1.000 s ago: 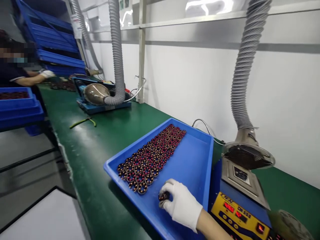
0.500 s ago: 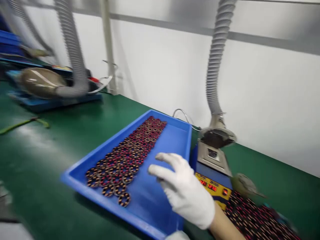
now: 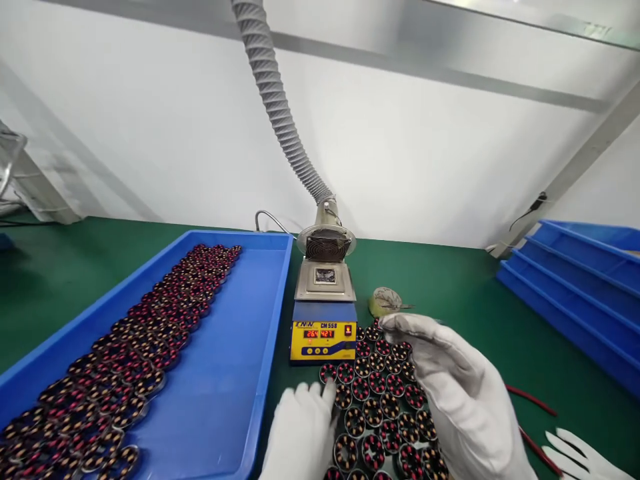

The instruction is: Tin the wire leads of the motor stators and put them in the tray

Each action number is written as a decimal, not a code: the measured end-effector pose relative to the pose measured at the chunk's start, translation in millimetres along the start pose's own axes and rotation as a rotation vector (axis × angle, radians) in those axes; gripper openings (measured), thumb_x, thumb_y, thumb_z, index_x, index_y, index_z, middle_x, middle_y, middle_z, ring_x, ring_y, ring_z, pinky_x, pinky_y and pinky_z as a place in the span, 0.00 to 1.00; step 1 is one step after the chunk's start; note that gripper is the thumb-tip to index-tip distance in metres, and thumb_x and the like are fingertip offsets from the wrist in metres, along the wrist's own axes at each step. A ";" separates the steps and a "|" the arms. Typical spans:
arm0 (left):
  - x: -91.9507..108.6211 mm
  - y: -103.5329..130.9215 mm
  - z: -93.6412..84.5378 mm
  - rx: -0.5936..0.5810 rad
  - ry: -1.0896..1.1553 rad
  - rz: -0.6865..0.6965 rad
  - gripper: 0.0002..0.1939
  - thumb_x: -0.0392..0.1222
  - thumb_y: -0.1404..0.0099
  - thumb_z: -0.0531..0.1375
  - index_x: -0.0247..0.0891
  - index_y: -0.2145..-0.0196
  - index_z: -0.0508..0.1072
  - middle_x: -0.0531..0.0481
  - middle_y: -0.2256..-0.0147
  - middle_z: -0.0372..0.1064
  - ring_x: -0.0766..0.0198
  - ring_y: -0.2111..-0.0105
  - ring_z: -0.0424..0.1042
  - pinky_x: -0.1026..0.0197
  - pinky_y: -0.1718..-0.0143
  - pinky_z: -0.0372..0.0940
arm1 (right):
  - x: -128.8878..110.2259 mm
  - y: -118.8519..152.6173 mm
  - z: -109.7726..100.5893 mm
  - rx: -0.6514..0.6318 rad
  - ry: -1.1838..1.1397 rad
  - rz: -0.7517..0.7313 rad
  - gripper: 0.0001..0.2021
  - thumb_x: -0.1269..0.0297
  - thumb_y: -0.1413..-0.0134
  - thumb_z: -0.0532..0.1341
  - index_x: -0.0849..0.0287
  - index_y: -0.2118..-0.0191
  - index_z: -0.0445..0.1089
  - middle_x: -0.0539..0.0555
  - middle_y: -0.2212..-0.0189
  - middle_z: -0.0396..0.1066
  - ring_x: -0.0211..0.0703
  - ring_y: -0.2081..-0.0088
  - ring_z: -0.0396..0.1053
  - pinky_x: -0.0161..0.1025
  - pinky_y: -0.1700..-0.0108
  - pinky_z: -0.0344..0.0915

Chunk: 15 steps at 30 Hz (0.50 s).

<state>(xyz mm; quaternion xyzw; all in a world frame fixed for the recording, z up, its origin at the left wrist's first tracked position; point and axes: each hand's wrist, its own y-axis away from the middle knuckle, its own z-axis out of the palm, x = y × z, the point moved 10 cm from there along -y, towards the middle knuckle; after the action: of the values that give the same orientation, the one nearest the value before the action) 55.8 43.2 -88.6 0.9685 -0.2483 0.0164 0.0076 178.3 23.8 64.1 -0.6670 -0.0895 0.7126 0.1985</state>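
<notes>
Small ring-shaped coil parts (image 3: 376, 382), black with pink or tan segments, stand in a close group on the green bench. My left hand (image 3: 300, 430), in a white glove, is at the left edge of this group. Its index fingertip touches or hovers just over a ring; the thumb is partly hidden and no grip on a part shows. Over the right side of the group is my white-gloved right hand (image 3: 463, 393), cupped with bent fingers and nothing visible in it. A small heated pot (image 3: 325, 277) with a yellow display panel (image 3: 323, 341) stands behind the parts.
Left of the pot, a blue tray (image 3: 260, 347) holds rows of similar rings. A grey ducted hood (image 3: 326, 241) hangs over the pot. A round pad (image 3: 386, 301) with a thin tool lies beside it. Stacked blue trays (image 3: 575, 293) and a white glove (image 3: 580, 457) are at right.
My view has swung right, from the blue tray to the pot and loose rings. My right hand has moved from above the tray to the rings; my left hand has come into view.
</notes>
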 end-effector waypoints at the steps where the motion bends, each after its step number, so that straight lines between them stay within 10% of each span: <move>1: -1.8 -7.1 -0.8 0.022 -0.027 -0.019 0.20 0.28 0.42 0.53 0.34 0.52 0.68 0.38 0.63 0.71 0.47 0.66 0.70 0.49 0.69 0.64 | -5.8 0.1 -2.5 -0.008 -0.002 -0.015 0.11 0.57 0.51 0.63 0.51 0.60 0.73 0.51 0.60 0.74 0.40 0.58 0.72 0.26 0.58 0.68; 10: -9.5 -19.7 8.7 0.188 -0.171 0.026 0.12 0.26 0.45 0.56 0.41 0.68 0.73 0.44 0.59 0.72 0.51 0.59 0.70 0.54 0.66 0.64 | 1.2 -11.3 -13.5 -0.004 -0.182 0.008 0.10 0.55 0.53 0.63 0.53 0.66 0.76 0.52 0.66 0.75 0.42 0.63 0.73 0.31 0.60 0.69; 13: -4.2 -8.2 -47.0 0.434 -0.177 0.119 0.08 0.32 0.44 0.57 0.41 0.66 0.71 0.47 0.57 0.71 0.53 0.55 0.67 0.55 0.62 0.63 | 26.2 -19.2 -28.1 0.179 -0.306 0.073 0.08 0.58 0.53 0.65 0.53 0.65 0.75 0.52 0.65 0.76 0.40 0.62 0.72 0.32 0.59 0.68; 15: 15.5 18.7 -108.8 0.837 -0.167 0.325 0.07 0.37 0.44 0.59 0.40 0.65 0.69 0.46 0.59 0.68 0.52 0.56 0.64 0.57 0.65 0.61 | 45.7 -24.3 -20.3 0.178 -0.395 0.144 0.12 0.59 0.58 0.67 0.53 0.63 0.74 0.52 0.62 0.75 0.42 0.60 0.71 0.35 0.56 0.67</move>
<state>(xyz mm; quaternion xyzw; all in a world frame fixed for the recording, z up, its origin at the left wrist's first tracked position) 57.4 21.9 20.8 0.8347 -0.3689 0.0383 -0.4071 200.9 61.4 29.9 -0.4990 -0.0155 0.8467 0.1839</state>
